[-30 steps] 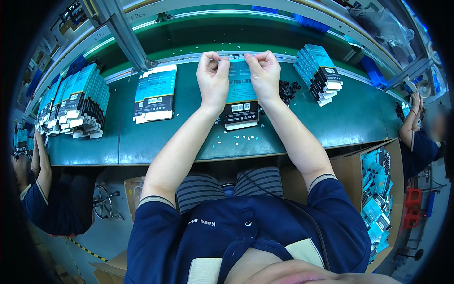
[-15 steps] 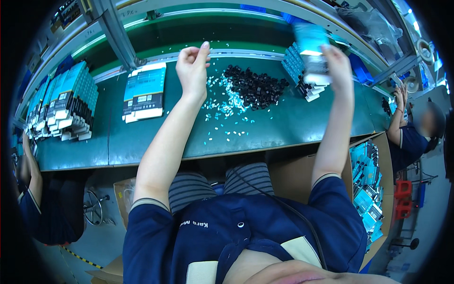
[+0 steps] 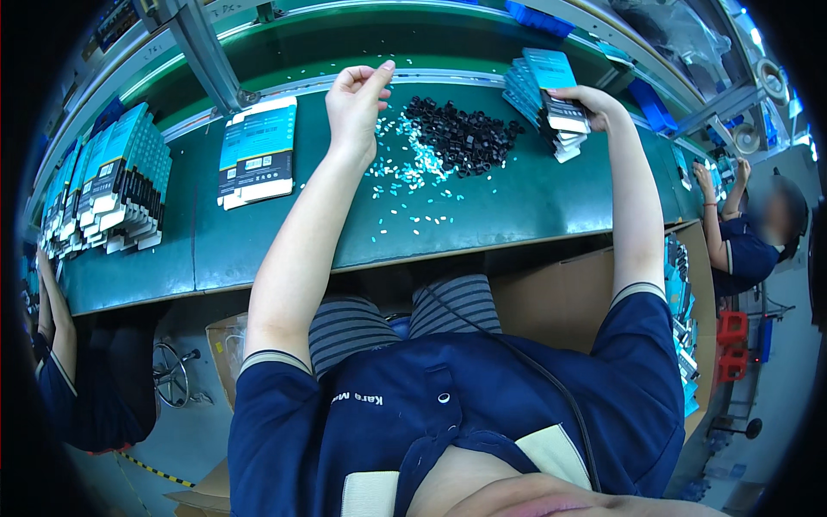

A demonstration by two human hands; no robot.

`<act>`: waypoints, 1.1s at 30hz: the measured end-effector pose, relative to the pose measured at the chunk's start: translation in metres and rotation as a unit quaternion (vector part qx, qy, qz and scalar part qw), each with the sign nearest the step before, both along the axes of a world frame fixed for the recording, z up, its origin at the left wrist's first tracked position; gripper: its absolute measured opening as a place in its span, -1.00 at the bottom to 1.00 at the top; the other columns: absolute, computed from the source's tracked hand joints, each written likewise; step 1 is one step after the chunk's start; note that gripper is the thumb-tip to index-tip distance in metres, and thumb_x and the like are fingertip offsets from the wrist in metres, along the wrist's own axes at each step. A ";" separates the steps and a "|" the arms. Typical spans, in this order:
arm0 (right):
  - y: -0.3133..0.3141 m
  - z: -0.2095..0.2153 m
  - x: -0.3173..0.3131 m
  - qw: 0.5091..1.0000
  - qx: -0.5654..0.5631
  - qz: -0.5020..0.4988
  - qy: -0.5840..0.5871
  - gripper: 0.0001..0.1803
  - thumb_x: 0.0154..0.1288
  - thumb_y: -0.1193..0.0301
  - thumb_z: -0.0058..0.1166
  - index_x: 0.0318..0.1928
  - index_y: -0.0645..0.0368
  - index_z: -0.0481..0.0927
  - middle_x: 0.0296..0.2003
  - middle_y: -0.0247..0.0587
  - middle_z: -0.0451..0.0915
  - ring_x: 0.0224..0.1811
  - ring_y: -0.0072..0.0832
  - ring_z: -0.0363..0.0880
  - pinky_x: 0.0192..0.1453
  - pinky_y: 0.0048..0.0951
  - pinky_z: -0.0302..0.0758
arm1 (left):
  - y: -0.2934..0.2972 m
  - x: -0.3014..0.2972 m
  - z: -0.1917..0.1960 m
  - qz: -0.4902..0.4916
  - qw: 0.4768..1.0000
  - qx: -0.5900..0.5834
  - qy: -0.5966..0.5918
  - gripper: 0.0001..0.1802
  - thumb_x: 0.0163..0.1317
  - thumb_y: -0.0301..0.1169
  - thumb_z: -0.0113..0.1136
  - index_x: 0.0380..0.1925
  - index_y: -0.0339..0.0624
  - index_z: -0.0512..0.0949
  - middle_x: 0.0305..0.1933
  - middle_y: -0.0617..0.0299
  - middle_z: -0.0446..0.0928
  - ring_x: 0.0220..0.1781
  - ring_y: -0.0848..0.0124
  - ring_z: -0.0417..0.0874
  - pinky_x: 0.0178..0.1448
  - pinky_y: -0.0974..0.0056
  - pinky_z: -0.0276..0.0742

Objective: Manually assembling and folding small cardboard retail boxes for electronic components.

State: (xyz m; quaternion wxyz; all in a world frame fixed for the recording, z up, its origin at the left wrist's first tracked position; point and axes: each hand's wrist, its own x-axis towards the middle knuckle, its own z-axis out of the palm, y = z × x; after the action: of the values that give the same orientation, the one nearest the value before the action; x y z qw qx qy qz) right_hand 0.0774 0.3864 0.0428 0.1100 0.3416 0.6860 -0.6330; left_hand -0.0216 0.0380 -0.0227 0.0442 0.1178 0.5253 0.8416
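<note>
teal packet [image 3: 564,108] held in right hand [image 3: 594,108] fingers, left hand [image 3: 355,99] fingers pinched over black caps [image 3: 465,138]

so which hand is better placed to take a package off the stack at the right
Right. The right hand already rests on the stack of blue packages; the left hand is raised apart from it, beside the black pieces.

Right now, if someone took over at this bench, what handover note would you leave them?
Left hand: raised over the green bench, fingertips pinched; whether it holds a piece is too small to tell.
Right hand: resting on the fanned stack of blue packages at the right.
Between the hands: pile of small black parts and scattered pale pieces.
Left side: flat pile of packages and a long row of packages.
Done and left: cannot be counted from this view.
</note>
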 end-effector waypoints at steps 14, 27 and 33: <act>-0.040 0.003 -0.001 0.944 0.269 0.190 -0.013 -0.33 -0.12 0.21 0.30 -0.04 0.39 0.40 -0.33 0.08 0.61 -0.41 -0.34 0.67 -0.39 -0.31 0.64 | 0.000 -0.013 -0.003 -0.084 0.991 0.094 -0.051 -0.75 0.18 -0.26 0.18 -0.22 -0.14 0.49 -0.28 0.22 0.53 -0.31 0.47 0.53 -0.29 0.39 0.41; 0.020 -0.004 0.073 0.983 0.042 0.013 0.178 -0.53 -0.05 0.26 0.32 -0.11 0.21 0.57 -0.23 -0.12 0.63 -0.26 -0.43 0.64 -0.14 -0.39 0.59 | -0.004 -0.021 -0.002 -0.153 0.983 0.102 -0.026 -0.78 0.20 -0.27 0.18 -0.29 -0.16 0.47 -0.26 0.27 0.51 -0.29 0.52 0.50 -0.27 0.43 0.42; -0.032 0.097 0.244 0.921 0.268 -0.196 0.201 -0.55 0.00 0.36 0.25 -0.07 0.24 0.50 -0.29 -0.15 0.60 -0.31 -0.38 0.60 -0.22 -0.40 0.57 | -0.012 -0.023 -0.005 -0.154 0.982 0.104 -0.028 -0.80 0.21 -0.27 0.16 -0.28 -0.14 0.48 -0.28 0.28 0.50 -0.33 0.55 0.49 -0.31 0.46 0.39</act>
State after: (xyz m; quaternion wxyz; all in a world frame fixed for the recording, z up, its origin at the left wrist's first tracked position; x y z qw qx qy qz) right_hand 0.3218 0.3542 0.1397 -0.2527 0.3517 0.7569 -0.4895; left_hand -0.0441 0.0261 -0.0276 0.1752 0.1773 0.4091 0.8778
